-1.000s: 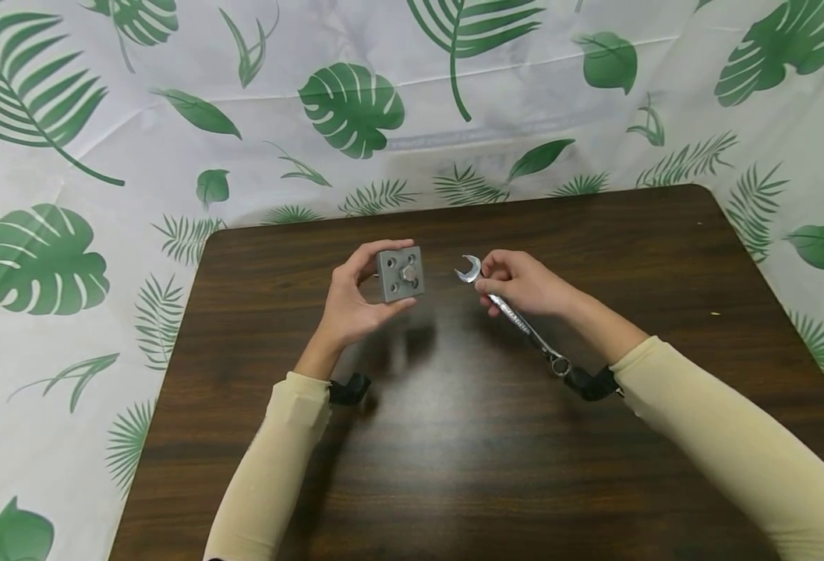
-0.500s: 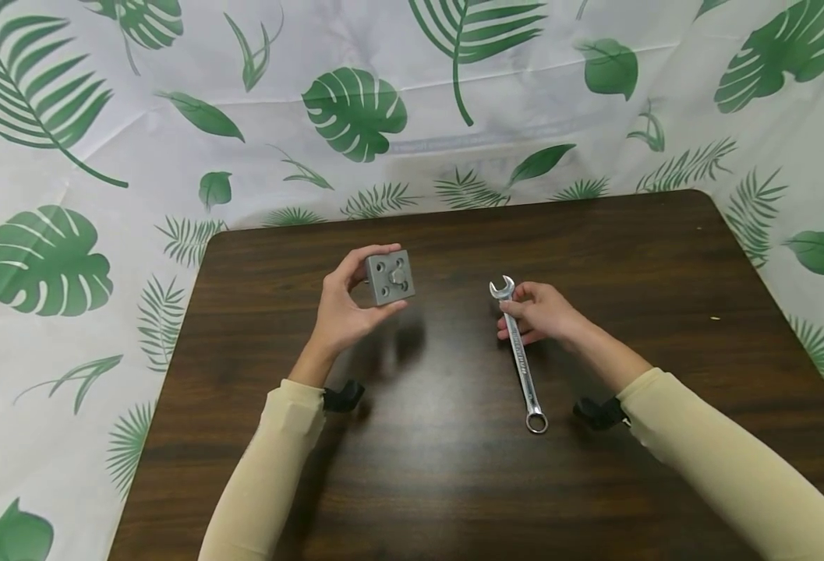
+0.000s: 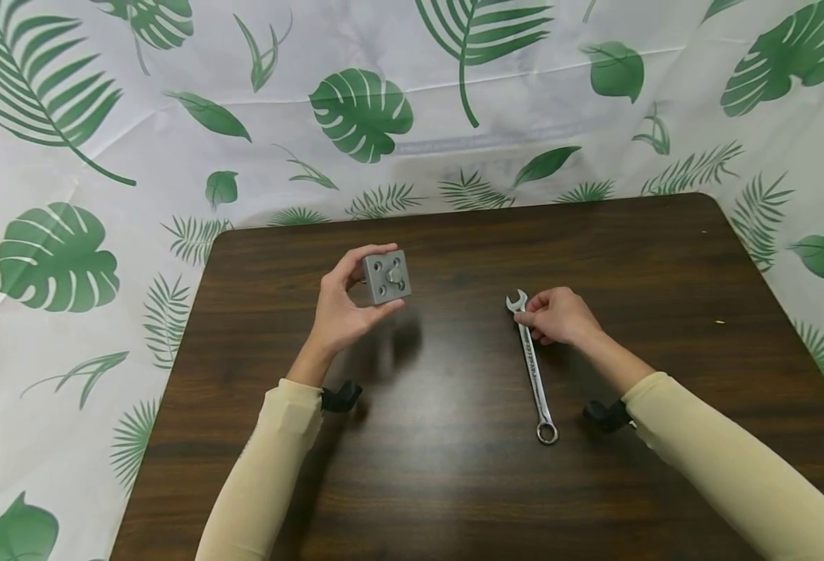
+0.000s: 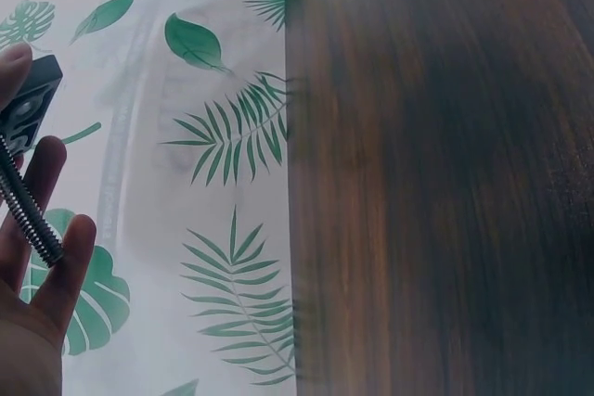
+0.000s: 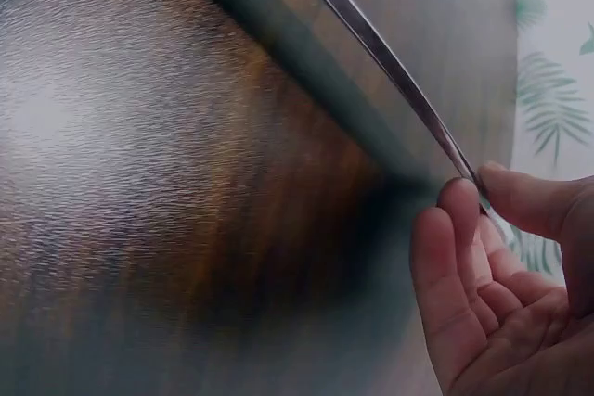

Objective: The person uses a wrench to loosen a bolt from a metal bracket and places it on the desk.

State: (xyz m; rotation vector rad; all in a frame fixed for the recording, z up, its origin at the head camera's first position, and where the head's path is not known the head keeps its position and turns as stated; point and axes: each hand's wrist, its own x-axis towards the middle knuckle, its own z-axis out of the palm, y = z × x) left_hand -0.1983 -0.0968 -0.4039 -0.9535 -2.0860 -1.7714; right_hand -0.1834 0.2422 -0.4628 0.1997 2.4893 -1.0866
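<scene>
A grey square block [image 3: 376, 292] with holes near its corners is gripped at its edges by my left hand [image 3: 337, 315], thumb below and fingers above. It is held upright over the table, and a bolt head [image 3: 394, 275] shows on its face. In the left wrist view the bolt's threaded shank [image 4: 32, 220] sticks out from the back of the block, passing in front of the fingers. My right hand [image 3: 564, 318] pinches a silver combination wrench [image 3: 535, 374] just below its open end. The ring end [image 3: 547, 433] points toward me, close over the table.
Under both hands is a dark wood-grain table [image 3: 440, 483] with rounded far corners. A white cloth with green leaf prints [image 3: 278, 179] stands behind it and along its sides. A tiny yellow scrap [image 3: 719, 322] lies at the right.
The right hand has moved right and toward me, away from the block, and lowered the wrench, whose ring end has swung down toward me. The left hand has shifted slightly left with the block.
</scene>
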